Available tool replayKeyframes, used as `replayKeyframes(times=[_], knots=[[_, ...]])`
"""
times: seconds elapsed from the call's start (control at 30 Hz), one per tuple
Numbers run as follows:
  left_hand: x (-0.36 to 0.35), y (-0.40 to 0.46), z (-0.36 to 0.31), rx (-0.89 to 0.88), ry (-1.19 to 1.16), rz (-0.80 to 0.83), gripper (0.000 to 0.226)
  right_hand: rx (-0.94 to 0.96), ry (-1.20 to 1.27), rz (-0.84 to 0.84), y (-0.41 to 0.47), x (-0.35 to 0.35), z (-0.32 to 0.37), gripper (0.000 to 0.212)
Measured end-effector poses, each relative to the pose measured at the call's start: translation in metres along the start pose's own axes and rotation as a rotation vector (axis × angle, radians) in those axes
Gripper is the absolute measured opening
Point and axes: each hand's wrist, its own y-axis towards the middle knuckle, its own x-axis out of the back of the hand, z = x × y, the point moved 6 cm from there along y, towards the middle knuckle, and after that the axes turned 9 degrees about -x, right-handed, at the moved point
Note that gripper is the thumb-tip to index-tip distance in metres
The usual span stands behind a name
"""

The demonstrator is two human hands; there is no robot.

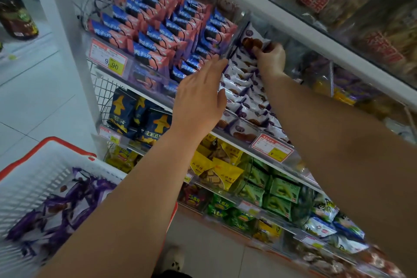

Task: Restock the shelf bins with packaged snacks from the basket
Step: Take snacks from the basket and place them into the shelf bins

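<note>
Down at the bottom left sits a white plastic basket [33, 185] with a red rim, holding a loose heap of purple-and-white snack packs [58, 207], pretty blurry. Both bare arms reach up from there to the shelf.

Left hand [199, 95] is flat, fingers straight, resting against the front end of the clear bin [237, 36] that holds rows of the same purple-and-white packs [242, 88] stood on edge, filling it from front to back. Right hand [270, 57] is at the far end of that bin, fingers curled around one purple-and-white pack [252, 39] with brown cookies pictured on it, held right at the back of the row.

Next bin to the left is packed with blue-and-pink packets [158, 29], with a price tag [108, 58] reading 9.90 on its front edge. On the shelves below: dark blue bags [135, 115], yellow bags [216, 165] and green packs [270, 189].
</note>
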Motion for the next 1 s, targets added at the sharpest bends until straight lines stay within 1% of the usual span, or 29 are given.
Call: replayKeyframes(times=[0.13, 0.2, 0.27, 0.53, 0.77, 0.93, 1.0], knots=[[0.001, -0.001, 0.000, 0.006, 0.000, 0.002, 0.056, -0.007, -0.013, -0.024, -0.001, -0.001, -0.007, 0.032], [0.001, -0.001, 0.001, 0.006, -0.003, 0.005, 0.056, -0.015, 0.005, -0.032, -0.003, -0.001, -0.007, 0.040], [0.001, -0.001, 0.001, 0.005, -0.003, 0.012, 0.057, -0.029, 0.035, -0.038, 0.000, -0.001, -0.007, 0.043], [0.003, -0.003, -0.002, 0.007, -0.011, 0.050, 0.060, -0.055, 0.071, -0.059, 0.006, 0.003, -0.008, 0.033], [0.006, -0.002, -0.002, 0.006, -0.022, 0.085, 0.062, -0.007, -0.034, -0.058, 0.011, 0.000, -0.002, 0.021], [0.010, -0.002, -0.004, 0.006, -0.053, 0.090, 0.061, -0.020, 0.005, -0.026, 0.005, 0.002, -0.007, 0.038], [0.009, -0.002, -0.003, 0.007, -0.062, 0.100, 0.061, -0.053, 0.031, -0.027, 0.002, 0.005, -0.010, 0.042]])
